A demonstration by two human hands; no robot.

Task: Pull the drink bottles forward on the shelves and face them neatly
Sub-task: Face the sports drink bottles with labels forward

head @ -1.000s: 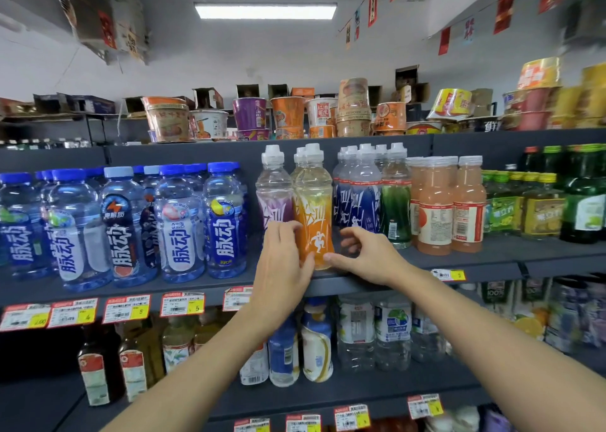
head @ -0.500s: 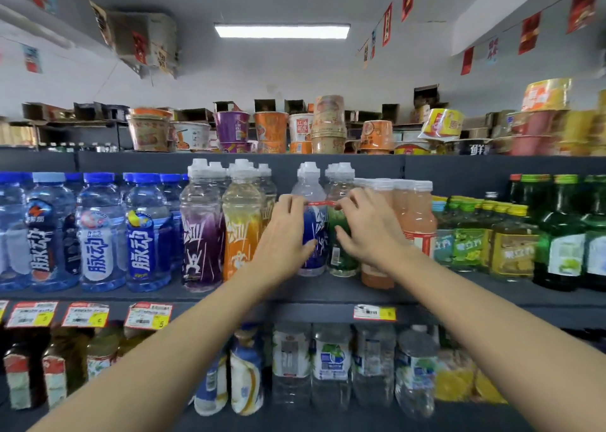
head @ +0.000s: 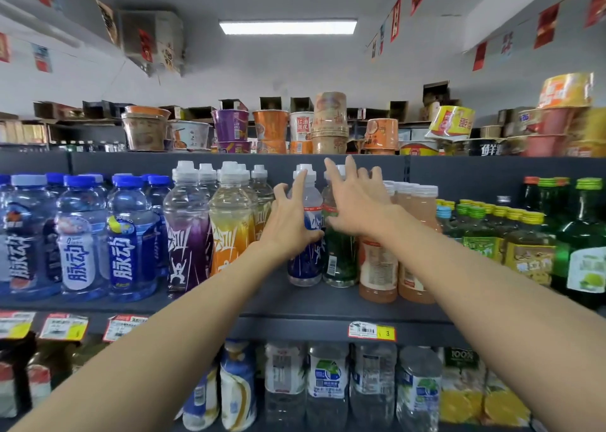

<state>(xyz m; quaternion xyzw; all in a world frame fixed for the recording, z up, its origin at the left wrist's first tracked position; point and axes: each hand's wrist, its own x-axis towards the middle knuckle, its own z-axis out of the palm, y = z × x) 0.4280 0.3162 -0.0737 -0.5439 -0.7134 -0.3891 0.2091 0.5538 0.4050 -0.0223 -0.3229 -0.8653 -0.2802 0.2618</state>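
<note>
Left grip (head: 292,223) rests released against the white-capped blue-labelled bottle (head: 303,264); right grip (head: 357,208) splayed.

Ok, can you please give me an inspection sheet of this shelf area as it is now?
Surface: dark shelf, bare strip in front of the middle bottles.
Job's things: blue bottle and green bottle stand upright, further back than purple bottle and peach bottles.
Clutter: noodle cups stacked above the bottles.
Hands: left hand rests on blue bottle, fingers spread; right hand open before green bottle.
Cables: nothing seen.
Surroundings: price tag on shelf edge, ceiling light on.
</note>
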